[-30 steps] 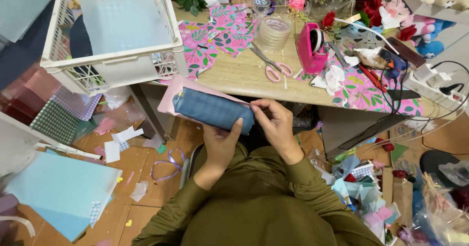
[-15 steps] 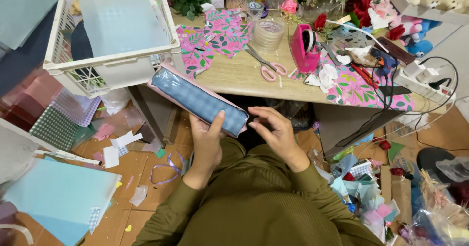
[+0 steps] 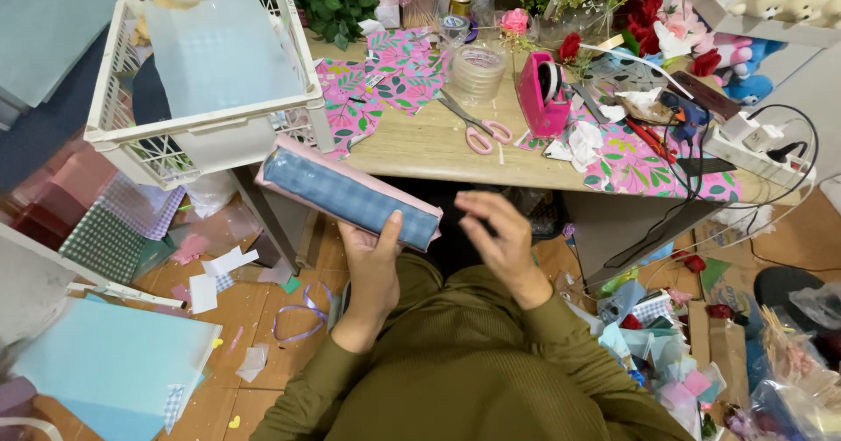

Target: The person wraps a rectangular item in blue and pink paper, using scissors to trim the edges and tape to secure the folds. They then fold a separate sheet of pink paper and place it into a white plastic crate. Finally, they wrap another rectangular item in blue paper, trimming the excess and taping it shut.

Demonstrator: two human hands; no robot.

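Observation:
My left hand (image 3: 375, 261) grips a folded bundle of blue checked and pink sheets (image 3: 346, 194) by its lower right end, thumb laid over the blue face. The bundle slants from upper left to lower right, just below the table's front edge. My right hand (image 3: 499, 235) hovers a little to the right of the bundle, fingers loosely curled, holding nothing and not touching it. Both arms wear olive green sleeves.
A white plastic crate (image 3: 206, 134) holding pale blue sheets stands at the left. The wooden table (image 3: 420, 148) carries pink floral paper (image 3: 385, 77), pink-handled scissors (image 3: 473, 126), a roll of clear tape (image 3: 477, 69), a pink tape dispenser (image 3: 541, 95) and a power strip (image 3: 758, 148). Paper scraps litter the floor.
My right hand has let go of the bundle and drawn back to the right. My left hand has swung the bundle further left and up, toward the crate.

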